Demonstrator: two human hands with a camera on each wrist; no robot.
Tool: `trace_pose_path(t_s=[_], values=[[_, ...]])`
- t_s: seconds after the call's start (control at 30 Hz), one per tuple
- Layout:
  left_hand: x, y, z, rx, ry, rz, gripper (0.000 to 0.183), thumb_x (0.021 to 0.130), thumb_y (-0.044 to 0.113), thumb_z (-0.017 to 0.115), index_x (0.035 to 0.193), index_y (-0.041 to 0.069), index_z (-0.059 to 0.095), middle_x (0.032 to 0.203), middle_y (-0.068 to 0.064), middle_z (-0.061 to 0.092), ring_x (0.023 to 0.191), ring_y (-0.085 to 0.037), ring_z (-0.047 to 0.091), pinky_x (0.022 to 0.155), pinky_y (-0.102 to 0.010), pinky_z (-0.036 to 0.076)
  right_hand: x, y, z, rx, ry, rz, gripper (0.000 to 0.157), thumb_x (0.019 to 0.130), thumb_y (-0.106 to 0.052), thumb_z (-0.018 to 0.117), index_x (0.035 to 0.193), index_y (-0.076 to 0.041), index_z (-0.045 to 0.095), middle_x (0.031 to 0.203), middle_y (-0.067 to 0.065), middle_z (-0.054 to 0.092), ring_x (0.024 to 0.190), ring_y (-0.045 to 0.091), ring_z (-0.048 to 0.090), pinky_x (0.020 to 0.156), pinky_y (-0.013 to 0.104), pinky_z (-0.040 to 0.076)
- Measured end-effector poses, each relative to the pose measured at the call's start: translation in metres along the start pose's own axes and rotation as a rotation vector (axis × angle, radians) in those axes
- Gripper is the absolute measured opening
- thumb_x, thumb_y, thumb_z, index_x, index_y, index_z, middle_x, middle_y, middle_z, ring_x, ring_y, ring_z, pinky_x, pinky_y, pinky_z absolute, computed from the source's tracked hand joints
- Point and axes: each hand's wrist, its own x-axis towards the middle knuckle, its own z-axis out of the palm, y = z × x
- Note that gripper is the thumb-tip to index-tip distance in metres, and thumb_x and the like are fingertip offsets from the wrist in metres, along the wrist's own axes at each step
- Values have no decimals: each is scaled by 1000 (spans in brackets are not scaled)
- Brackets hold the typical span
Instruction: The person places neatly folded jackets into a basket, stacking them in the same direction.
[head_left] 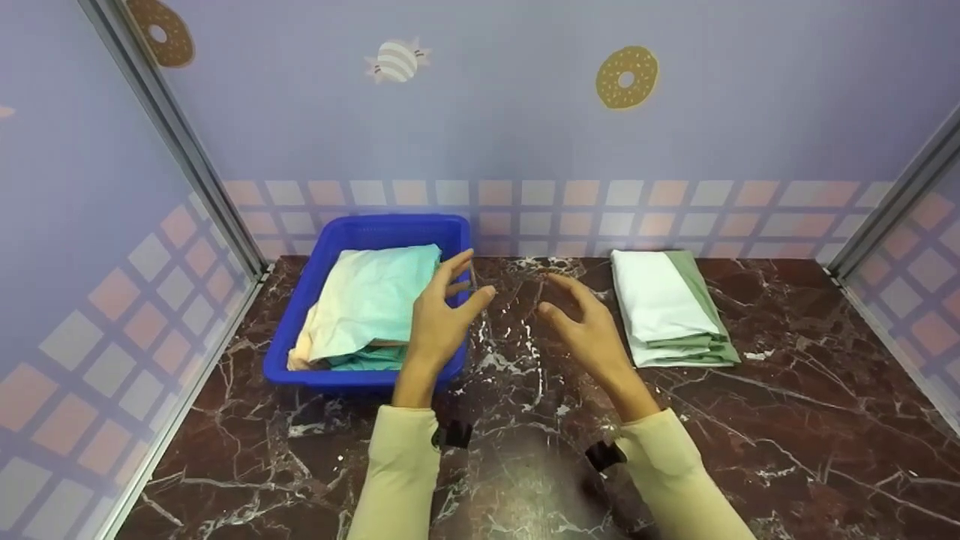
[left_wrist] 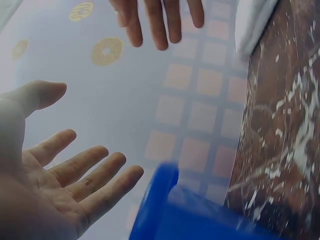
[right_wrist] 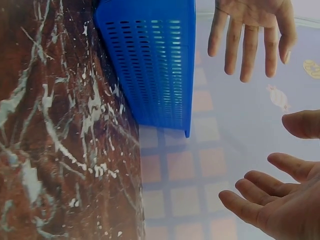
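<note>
My left hand [head_left: 439, 319] hovers at the right side of a blue plastic basket [head_left: 277, 352], fingers spread and palm facing inward, with nothing in it. Inside the basket lies a folded cloth [head_left: 375, 300], pale cream fading to turquoise, with more fabric under it. My right hand [head_left: 592, 330] is raised over the table opposite the left, its fingers loosely extended and holding nothing. Just right of it, a folded white and green cloth [head_left: 664, 307] lies flat on the table. In the right wrist view the slotted basket wall [right_wrist: 150, 65] shows beneath the left hand [right_wrist: 250, 35].
The dark red marble table [head_left: 787, 420] has white veins. A lilac wall [head_left: 517, 135] with printed sweets and a checked band stands behind it. Side panels with metal corner posts [head_left: 180, 135] close off left and right.
</note>
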Motion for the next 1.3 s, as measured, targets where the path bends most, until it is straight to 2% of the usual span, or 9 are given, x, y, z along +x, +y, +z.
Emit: trace_pose_path(t_s=[0.17,0.37,0.47,0.57,0.7,0.97,1.1,1.2,1.3], values=[[-1,3,13,-35,9,21,57,85,35,74,137,32,53,136,1,54,114,-23,58,91,-40,48,-7,-6,-7,-1,21,14,48,92,-15,66,136,-3,53,136,16,54,123,28,50,104,40,36],[-1,2,26,-39,3,36,56,85,35,73,137,29,54,133,3,56,110,-20,60,92,-42,47,-18,-27,-18,15,27,58,46,93,-7,63,136,3,51,135,18,54,119,27,52,101,35,39],[-2,1,30,-57,-8,39,57,85,35,74,137,26,54,135,-1,57,109,-19,60,92,-44,47,-19,-21,-22,61,13,66,46,94,-7,62,137,4,50,133,20,54,114,28,56,97,35,44],[-4,0,33,-71,-21,35,57,84,34,74,137,26,54,137,-4,56,111,-20,59,91,-46,47,-16,-5,-25,82,26,67,46,94,-9,63,137,2,51,131,18,56,110,27,59,93,34,47],[-5,-2,38,-66,-29,26,57,84,37,74,137,29,55,136,-1,56,111,-20,60,89,-44,48,-12,14,-28,67,52,66,47,93,-13,64,137,-3,52,133,15,56,113,23,57,93,31,47],[-7,-8,52,-84,-62,21,57,83,34,74,136,28,55,134,-3,57,112,-29,60,90,-46,49,-13,24,-30,34,55,54,47,92,-15,66,136,-3,53,131,14,57,112,23,57,94,35,46],[-7,-11,56,-70,-66,20,56,83,34,74,136,27,56,132,-1,58,111,-28,61,89,-43,50,-19,3,-32,39,43,57,46,93,-9,64,135,3,51,129,19,57,113,27,57,94,32,47],[-8,-13,58,-60,-67,18,56,83,34,74,136,26,56,132,-2,58,111,-26,61,88,-43,50,-22,-15,-34,32,39,94,45,93,-5,62,136,6,50,129,22,57,112,29,58,93,31,47],[-6,-15,61,-57,-73,14,57,84,34,74,136,26,55,134,-5,58,110,-26,61,88,-44,50,-21,-15,-37,-4,53,94,45,94,-6,61,136,6,49,131,23,55,114,30,57,97,35,44]])
